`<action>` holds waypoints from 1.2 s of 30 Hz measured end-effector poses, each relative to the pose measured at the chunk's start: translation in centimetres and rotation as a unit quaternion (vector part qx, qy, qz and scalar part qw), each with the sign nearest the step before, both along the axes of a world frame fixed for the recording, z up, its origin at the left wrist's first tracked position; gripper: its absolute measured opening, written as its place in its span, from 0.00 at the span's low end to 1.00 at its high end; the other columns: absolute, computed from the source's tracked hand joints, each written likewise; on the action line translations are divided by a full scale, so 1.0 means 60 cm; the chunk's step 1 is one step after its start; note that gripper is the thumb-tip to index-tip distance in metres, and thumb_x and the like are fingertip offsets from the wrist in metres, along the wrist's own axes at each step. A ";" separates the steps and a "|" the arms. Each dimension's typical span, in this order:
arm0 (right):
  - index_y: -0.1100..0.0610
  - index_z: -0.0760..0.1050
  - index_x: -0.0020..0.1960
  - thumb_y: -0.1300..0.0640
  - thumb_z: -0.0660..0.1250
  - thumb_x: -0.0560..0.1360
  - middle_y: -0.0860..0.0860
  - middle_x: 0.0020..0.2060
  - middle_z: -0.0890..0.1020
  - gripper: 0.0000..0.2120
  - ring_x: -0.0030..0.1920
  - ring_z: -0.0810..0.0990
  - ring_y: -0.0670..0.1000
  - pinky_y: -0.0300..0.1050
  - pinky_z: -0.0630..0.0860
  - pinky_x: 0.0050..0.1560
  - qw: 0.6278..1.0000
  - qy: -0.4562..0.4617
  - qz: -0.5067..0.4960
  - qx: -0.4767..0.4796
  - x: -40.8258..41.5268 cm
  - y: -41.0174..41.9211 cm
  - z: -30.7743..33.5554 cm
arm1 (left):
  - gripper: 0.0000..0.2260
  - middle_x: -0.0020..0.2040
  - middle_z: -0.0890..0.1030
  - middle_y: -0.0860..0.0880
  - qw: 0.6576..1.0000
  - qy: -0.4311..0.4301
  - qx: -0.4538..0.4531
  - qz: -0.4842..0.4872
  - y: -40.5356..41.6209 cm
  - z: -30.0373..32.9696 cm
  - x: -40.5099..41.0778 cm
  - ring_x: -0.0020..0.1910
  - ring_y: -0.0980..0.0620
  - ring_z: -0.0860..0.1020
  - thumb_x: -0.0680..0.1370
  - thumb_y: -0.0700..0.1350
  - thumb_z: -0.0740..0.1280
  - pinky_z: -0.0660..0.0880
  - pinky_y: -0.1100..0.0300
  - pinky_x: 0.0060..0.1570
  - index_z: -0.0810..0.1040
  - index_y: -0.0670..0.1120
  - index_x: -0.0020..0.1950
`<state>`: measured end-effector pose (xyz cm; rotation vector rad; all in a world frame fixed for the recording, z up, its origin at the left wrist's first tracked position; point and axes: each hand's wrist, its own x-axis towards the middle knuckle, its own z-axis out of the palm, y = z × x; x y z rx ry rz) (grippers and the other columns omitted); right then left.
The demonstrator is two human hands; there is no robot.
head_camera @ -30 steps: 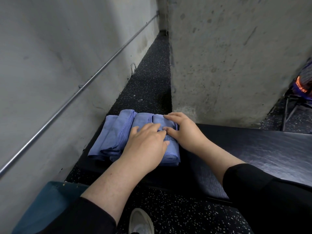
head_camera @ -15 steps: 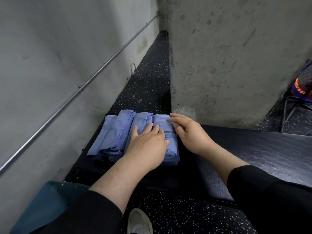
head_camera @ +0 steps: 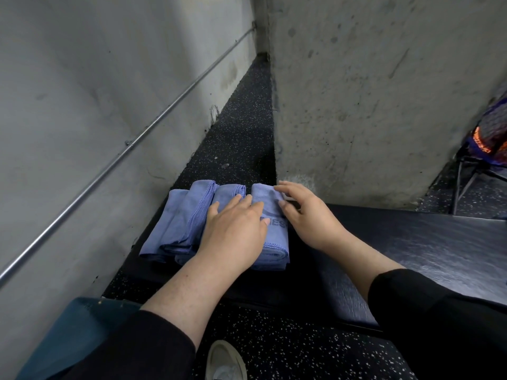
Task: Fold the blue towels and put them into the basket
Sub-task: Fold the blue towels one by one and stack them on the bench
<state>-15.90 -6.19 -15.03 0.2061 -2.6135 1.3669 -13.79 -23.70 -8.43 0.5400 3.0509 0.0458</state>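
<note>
Concrete walls (head_camera: 370,91) close in around a dark padded bench (head_camera: 411,248). At its left end lie folded blue towels (head_camera: 181,223), side by side in a row. The left hand (head_camera: 236,231) presses flat on them, fingers straight. The right hand (head_camera: 310,215) curls its fingertips over the rightmost towel's (head_camera: 271,250) far edge.

Both forearms reach forward from pushed-up black sleeves, bare from mid-forearm to the fingers. The left hand (head_camera: 236,229) lies palm down with its fingers straight and close together, pointing to the far side. The right hand (head_camera: 307,215) sits just beside it, touching at the fingertips, its wrist angled in from the right and its fingers (head_camera: 288,189) loosely bent, thumb tucked under.
</note>
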 end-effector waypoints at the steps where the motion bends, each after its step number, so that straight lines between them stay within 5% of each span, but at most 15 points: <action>1: 0.51 0.75 0.69 0.54 0.62 0.82 0.46 0.71 0.73 0.15 0.71 0.70 0.43 0.46 0.66 0.74 1.000 0.002 -0.005 -0.001 0.000 0.001 0.000 | 0.20 0.79 0.64 0.52 1.000 0.005 0.004 0.001 -0.001 0.001 0.000 0.79 0.53 0.57 0.85 0.55 0.53 0.52 0.44 0.75 0.67 0.52 0.76; 7: 0.53 0.75 0.70 0.56 0.60 0.83 0.47 0.71 0.73 0.16 0.72 0.70 0.44 0.46 0.65 0.74 1.000 -0.002 -0.021 -0.001 0.000 0.004 0.007 | 0.19 0.76 0.68 0.52 0.999 0.033 0.012 -0.011 0.003 0.005 0.004 0.77 0.53 0.60 0.85 0.53 0.53 0.55 0.47 0.73 0.70 0.51 0.74; 12: 0.54 0.73 0.71 0.56 0.60 0.83 0.48 0.70 0.74 0.17 0.69 0.71 0.44 0.25 0.61 0.65 0.998 0.011 -0.054 0.015 0.003 0.010 0.023 | 0.16 0.72 0.73 0.52 0.996 0.066 0.052 -0.016 0.014 0.014 0.002 0.73 0.52 0.67 0.85 0.51 0.55 0.59 0.49 0.71 0.73 0.50 0.70; 17: 0.53 0.71 0.72 0.53 0.61 0.83 0.48 0.70 0.74 0.18 0.70 0.70 0.46 0.35 0.63 0.67 0.997 0.015 -0.066 0.042 0.034 0.035 0.051 | 0.17 0.70 0.75 0.53 0.987 0.084 0.130 -0.033 0.056 0.036 0.006 0.70 0.51 0.70 0.85 0.50 0.56 0.64 0.52 0.66 0.73 0.51 0.72; 26: 0.55 0.77 0.67 0.52 0.64 0.82 0.50 0.63 0.79 0.15 0.64 0.76 0.49 0.33 0.65 0.60 0.970 0.018 -0.183 0.162 0.178 0.210 0.130 | 0.15 0.64 0.80 0.48 0.954 0.033 0.289 -0.067 0.198 0.073 0.055 0.62 0.44 0.77 0.84 0.50 0.60 0.73 0.49 0.61 0.77 0.50 0.68; 33: 0.54 0.81 0.59 0.52 0.69 0.76 0.53 0.54 0.81 0.14 0.54 0.80 0.58 0.54 0.76 0.55 0.905 0.080 -0.302 0.290 0.343 0.393 0.172 | 0.14 0.62 0.81 0.50 0.928 -0.036 0.339 -0.148 0.321 0.072 0.126 0.62 0.47 0.77 0.83 0.52 0.62 0.74 0.52 0.61 0.79 0.51 0.66; 36: 0.50 0.80 0.61 0.49 0.74 0.73 0.51 0.60 0.79 0.17 0.61 0.76 0.59 0.58 0.71 0.58 0.842 0.035 -0.414 0.345 0.403 0.458 0.188 | 0.14 0.63 0.81 0.52 0.920 -0.061 0.341 -0.185 0.354 0.066 0.151 0.63 0.49 0.77 0.83 0.52 0.62 0.74 0.53 0.62 0.79 0.51 0.66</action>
